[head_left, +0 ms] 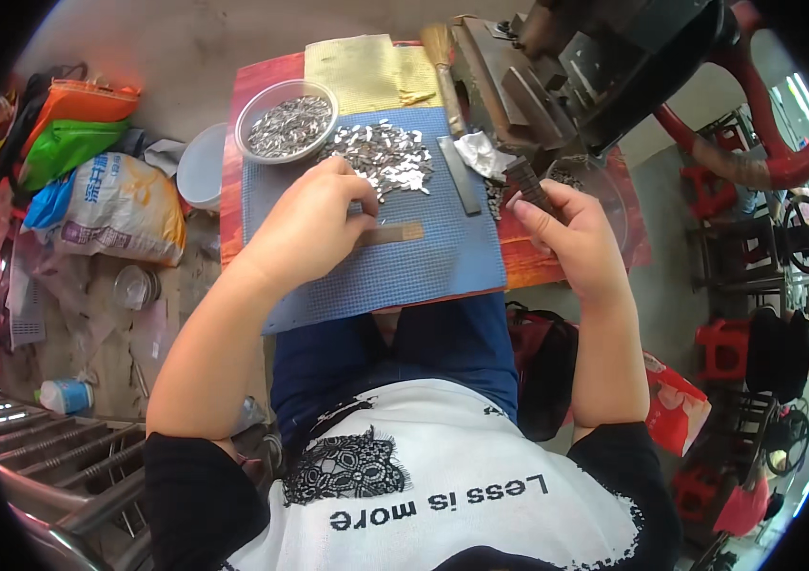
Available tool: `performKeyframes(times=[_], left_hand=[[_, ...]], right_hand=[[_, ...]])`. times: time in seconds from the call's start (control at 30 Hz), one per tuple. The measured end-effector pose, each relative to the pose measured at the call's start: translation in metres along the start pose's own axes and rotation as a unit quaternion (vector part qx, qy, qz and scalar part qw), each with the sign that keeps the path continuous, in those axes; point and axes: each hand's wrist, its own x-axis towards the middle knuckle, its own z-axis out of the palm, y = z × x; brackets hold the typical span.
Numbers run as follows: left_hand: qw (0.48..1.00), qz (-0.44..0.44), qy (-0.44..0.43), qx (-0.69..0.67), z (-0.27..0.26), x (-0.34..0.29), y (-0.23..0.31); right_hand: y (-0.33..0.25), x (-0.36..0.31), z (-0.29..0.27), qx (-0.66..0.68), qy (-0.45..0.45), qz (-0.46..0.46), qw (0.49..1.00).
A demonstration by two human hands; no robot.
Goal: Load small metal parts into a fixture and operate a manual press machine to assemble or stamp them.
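My left hand (314, 224) is over the blue mat (328, 295), its fingers pinched together. The thumb is by the near end of a flat brown strip (400, 232) that lies on the mat; what the fingertips hold, if anything, is hidden. Just beyond them spreads a loose pile of small shiny metal pieces (385, 157). A round clear tub (245, 143) at the far left holds more such pieces. My right hand (571, 228) is closed around a dark, ribbed bar (526, 185), held tilted beside a black machine (557, 86).
A flat grey metal bar (460, 176), a brush (447, 76) and crumpled white material (483, 154) lie near the machine. Its red curved handle (757, 162) reaches out at right. Bags (124, 205) and a metal rack (52, 466) stand at left. A red stool (723, 347) is at right.
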Motion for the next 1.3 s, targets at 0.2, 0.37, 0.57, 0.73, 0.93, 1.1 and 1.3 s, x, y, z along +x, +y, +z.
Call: performKeyframes(times=[0.2,0.37,0.57,0.73,0.93,1.1,1.3], left_hand=[[0.992,0.112,0.014,0.05,0.004,-0.009,-0.014],[0.982,0.155,0.029,0.107,0.006,-0.009,-0.013],[0.956,0.207,0.052,0.203,0.016,-0.006,-0.008],[0.953,0.204,0.116,0.191,-0.001,0.006,-0.019],[0.926,0.092,0.267,0.251,-0.063,0.03,-0.062],[0.98,0.061,0.185,0.04,-0.025,0.002,-0.035],[0.999,0.031,0.027,-0.007,-0.002,-0.02,-0.016]], right_hand=[[0.002,0.003,0.013,-0.04,-0.006,0.001,0.999],[0.013,0.003,0.02,-0.055,-0.012,-0.035,0.998],[0.012,0.008,0.038,-0.115,-0.047,-0.023,0.992],[0.022,0.012,0.059,-0.141,-0.059,-0.082,0.985],[0.016,0.019,0.091,-0.25,-0.148,-0.256,0.922],[0.022,0.043,0.084,-0.3,-0.116,-0.3,0.898],[0.011,0.069,0.083,-0.403,-0.166,-0.393,0.81]])
